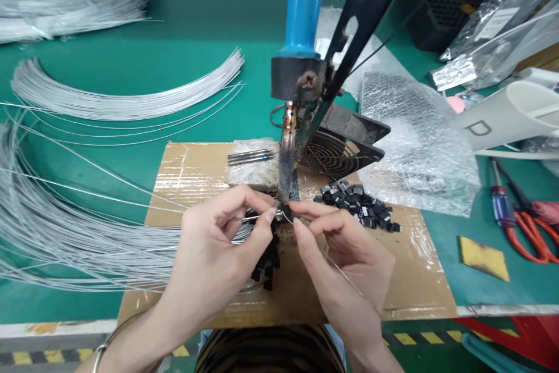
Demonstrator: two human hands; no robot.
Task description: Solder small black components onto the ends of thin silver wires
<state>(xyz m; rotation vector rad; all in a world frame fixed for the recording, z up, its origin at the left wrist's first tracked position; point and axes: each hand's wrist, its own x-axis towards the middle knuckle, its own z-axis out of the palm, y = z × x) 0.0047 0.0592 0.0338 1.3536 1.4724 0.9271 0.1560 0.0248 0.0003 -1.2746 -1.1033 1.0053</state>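
Note:
A soldering iron (301,24) with a blue handle is clamped in a stand, its tip (286,169) pointing down between my hands. My left hand (227,239) pinches the end of a thin grey wire (248,219) just below the tip. A small black piece (286,210) sits between the fingertips of both hands. My right hand (345,251) is closed on a thin strand of solder wire (345,274) that curves up to the tip and trails down across the palm. Exactly how the wire meets the black piece is too small to make out.
Bundles of grey wires (87,233) cover the left side. Small black connectors (358,204) are heaped on the cardboard (410,268), more under my left hand. Behind stand a fan (345,149) and a stand arm (362,12). Right: bubble wrap (402,128), yellow sponge (484,258), scissors (530,239).

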